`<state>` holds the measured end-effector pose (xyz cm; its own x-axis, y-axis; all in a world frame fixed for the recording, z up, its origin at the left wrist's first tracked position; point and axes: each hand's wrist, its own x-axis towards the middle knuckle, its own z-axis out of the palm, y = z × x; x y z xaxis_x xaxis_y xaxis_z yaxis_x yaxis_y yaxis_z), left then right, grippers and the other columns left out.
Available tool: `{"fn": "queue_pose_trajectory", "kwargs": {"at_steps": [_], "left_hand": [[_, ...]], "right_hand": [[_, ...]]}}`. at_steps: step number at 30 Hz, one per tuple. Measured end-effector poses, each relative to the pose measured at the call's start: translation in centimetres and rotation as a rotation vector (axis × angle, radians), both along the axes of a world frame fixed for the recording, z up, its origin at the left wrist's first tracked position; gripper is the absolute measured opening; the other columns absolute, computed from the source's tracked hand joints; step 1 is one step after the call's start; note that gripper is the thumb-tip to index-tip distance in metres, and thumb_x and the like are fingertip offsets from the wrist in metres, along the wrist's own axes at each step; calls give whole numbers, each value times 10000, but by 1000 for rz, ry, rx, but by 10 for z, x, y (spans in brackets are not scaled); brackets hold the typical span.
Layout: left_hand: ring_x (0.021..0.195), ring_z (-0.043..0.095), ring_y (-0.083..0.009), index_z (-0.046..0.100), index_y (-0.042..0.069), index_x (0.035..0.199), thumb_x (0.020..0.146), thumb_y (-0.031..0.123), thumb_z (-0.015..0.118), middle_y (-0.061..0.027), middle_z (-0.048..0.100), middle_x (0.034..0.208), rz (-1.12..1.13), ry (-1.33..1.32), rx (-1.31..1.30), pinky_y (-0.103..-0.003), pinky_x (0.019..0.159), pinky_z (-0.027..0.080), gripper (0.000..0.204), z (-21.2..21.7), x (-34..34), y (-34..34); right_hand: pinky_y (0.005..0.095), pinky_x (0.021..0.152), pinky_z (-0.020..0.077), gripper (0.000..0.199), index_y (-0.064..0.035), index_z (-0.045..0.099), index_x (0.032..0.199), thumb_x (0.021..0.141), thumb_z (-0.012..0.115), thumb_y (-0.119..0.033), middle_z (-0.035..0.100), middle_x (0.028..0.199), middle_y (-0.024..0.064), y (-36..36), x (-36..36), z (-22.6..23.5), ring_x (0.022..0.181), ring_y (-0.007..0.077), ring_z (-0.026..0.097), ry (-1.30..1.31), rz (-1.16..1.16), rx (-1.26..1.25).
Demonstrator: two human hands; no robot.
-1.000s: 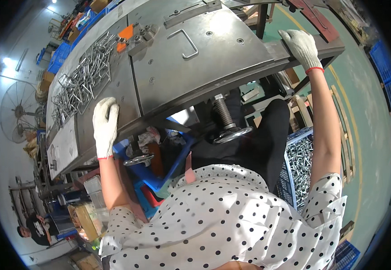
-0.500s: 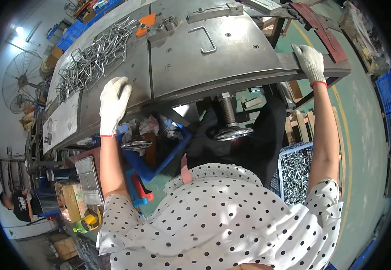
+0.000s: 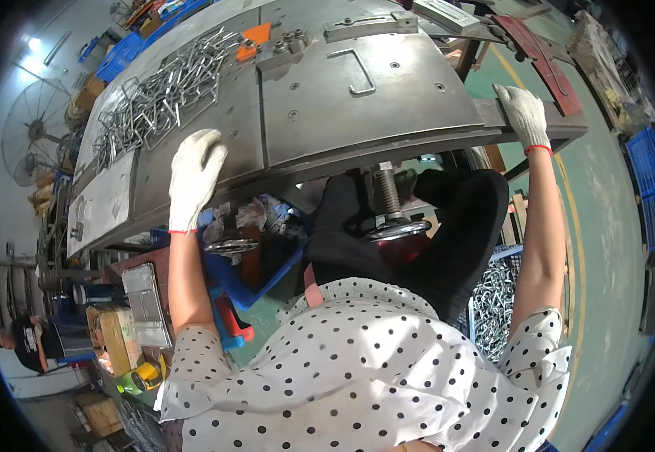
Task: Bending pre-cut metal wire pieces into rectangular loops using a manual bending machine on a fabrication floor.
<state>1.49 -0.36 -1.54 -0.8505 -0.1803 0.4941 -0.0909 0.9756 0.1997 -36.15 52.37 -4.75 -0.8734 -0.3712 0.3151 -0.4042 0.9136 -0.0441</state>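
My left hand [image 3: 196,179], in a white knit glove with a red cuff, rests on the front part of the steel table [image 3: 387,143]. Its thumb stands apart from the fingers, and nothing shows in it. At the table's right end my right hand [image 3: 524,114], gloved alike, lies over the narrow edge bar with its fingers stretched out. A single bent metal rod [image 3: 360,69], shaped like a squared handle, lies on the plate between my hands. Beyond my left hand spreads a pile of similar bent rods [image 3: 165,90].
A bolted metal block [image 3: 282,51] and an orange piece [image 3: 256,36] sit behind the plate. Below hang handwheels [image 3: 399,230] near my legs. A blue crate of metal parts [image 3: 493,301] stands at right, a blue bin [image 3: 267,282] at left. Another person [image 3: 30,343] is far left.
My right leg has swung outward to the right, now hiding part of the crate of metal parts. The view has shifted slightly; both hands stay on the table.
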Motion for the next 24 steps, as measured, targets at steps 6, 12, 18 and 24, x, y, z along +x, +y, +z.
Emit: {"fn": "queue_pose_trajectory", "kwargs": {"at_steps": [6,12,18,24], "left_hand": [[1135,690,-367,758,34,1119,919,250,740,-170,749,1162,-42,91,-42,-450,1006,538,295,1,-1,-1],[1037,720,-365,758,22,1031,880,190,762,-176,760,1087,-114,210,-13,-439,934,569,226,3,0,-1],[1106,693,-369,745,17,1081,902,149,726,-179,743,1136,-46,77,126,-429,986,537,223,10,-3,-7],[1148,665,-383,738,33,1129,890,223,743,-171,720,1197,171,92,243,-460,1015,528,305,14,-1,4]], "right_hand": [[515,880,526,521,-92,780,1034,1072,465,-506,759,1031,190,4,-7,-2,1015,396,699,35,49,14],[528,860,520,504,-69,766,983,1077,485,-476,755,1007,183,7,-8,-6,977,416,689,116,90,34],[506,879,504,400,-94,783,991,1066,536,-400,748,983,163,9,-6,-8,947,399,667,115,121,17],[515,839,504,442,-32,746,939,1075,536,-396,728,922,191,6,-3,-6,912,412,661,108,86,34]]}}
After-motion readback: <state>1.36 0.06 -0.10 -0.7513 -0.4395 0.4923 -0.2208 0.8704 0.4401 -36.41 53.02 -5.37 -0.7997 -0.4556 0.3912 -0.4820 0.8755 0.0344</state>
